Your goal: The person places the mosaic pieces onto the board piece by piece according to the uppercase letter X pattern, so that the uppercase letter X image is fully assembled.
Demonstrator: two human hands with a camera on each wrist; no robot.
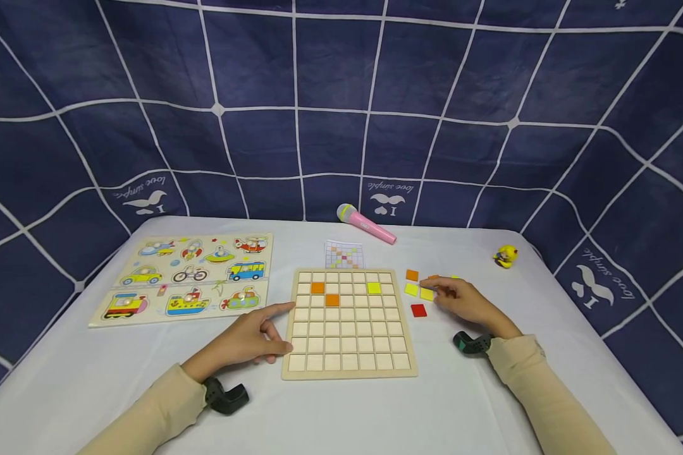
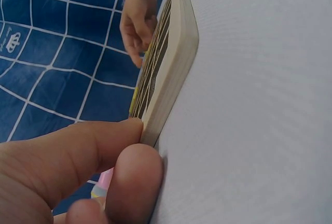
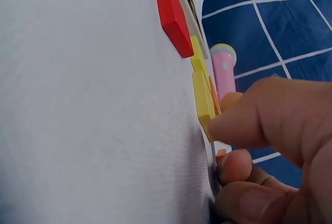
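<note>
A wooden grid board (image 1: 350,374) lies on the table with two orange tiles (image 1: 332,300) and one yellow tile (image 1: 374,288) in its squares. My left hand (image 1: 247,338) rests at the board's left side, index finger and thumb spread apart along the edge. Right of the board, my right hand (image 1: 467,300) hovers low over loose tiles, index finger extended. In the right wrist view, its thumb (image 3: 233,128) is right at the end of a yellow tile (image 3: 204,97). A red tile (image 1: 418,310) lies nearer me, an orange tile (image 1: 412,275) farther back. The hand partly hides other tiles.
Behind the board lies a printed card with a coloured grid (image 1: 344,254). Beyond it is a pink toy microphone (image 1: 372,227). A picture puzzle board with vehicles (image 1: 184,291) lies at the left. A small yellow-haired figurine (image 1: 506,256) is at the back right.
</note>
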